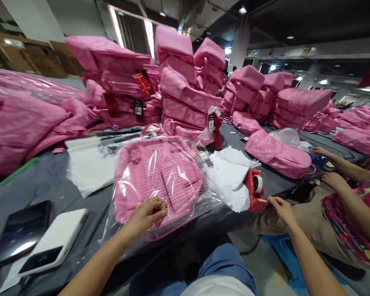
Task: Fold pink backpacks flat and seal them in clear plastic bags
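A pink backpack (pixel 160 176) lies in front of me inside a clear plastic bag (pixel 191 205). My left hand (pixel 149 211) rests on its near side, fingers loosely bent over the plastic, with no object seen in them. To the right stands a red tape dispenser (pixel 253 193) with a white roll. My right hand (pixel 281 209) is at its cutting end, thumb and finger pinched on what looks like the end of the tape; the strip itself is barely visible. White paper sheets (pixel 231 176) lie between the bagged backpack and the dispenser.
Stacks of pink backpacks (pixel 185 94) line the back of the dark table. At the left lie a dark phone (pixel 24 226), a white power bank (pixel 54 242) and white bags (pixel 91 164). Another person's hands (pixel 331 179) are at the right, near a pink bag (pixel 277 154).
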{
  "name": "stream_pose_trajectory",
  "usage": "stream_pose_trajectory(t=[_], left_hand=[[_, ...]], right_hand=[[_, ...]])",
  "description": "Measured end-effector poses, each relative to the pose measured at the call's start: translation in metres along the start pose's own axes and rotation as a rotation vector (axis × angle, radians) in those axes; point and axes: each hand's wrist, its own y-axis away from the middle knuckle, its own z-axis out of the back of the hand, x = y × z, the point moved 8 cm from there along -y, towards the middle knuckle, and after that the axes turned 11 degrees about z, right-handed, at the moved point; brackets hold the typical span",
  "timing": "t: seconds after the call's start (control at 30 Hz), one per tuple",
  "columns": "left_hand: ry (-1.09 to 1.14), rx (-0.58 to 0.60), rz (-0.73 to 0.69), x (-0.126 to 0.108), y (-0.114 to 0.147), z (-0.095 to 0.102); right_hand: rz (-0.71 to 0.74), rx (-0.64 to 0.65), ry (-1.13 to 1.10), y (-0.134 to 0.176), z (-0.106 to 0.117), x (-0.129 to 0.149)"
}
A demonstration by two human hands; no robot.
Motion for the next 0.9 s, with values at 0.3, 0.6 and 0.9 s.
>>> stream_pose_trajectory(t=[0.3,0.6,0.9], left_hand=[[0.024,-0.042,0.015,0.002,0.002,0.0],[0.067,0.001,0.081,0.006,0.003,-0.002],[0.022,0.006,0.055,-0.002,0.004,-0.002]], right_hand=[[-0.085,0.035,-0.08,-0.012,-0.025,-0.015],[0.056,-0.083,-0.001,0.007,-0.015,-0.001],[-0.417,-0.058,-0.766,0.095,-0.077,-0.029]])
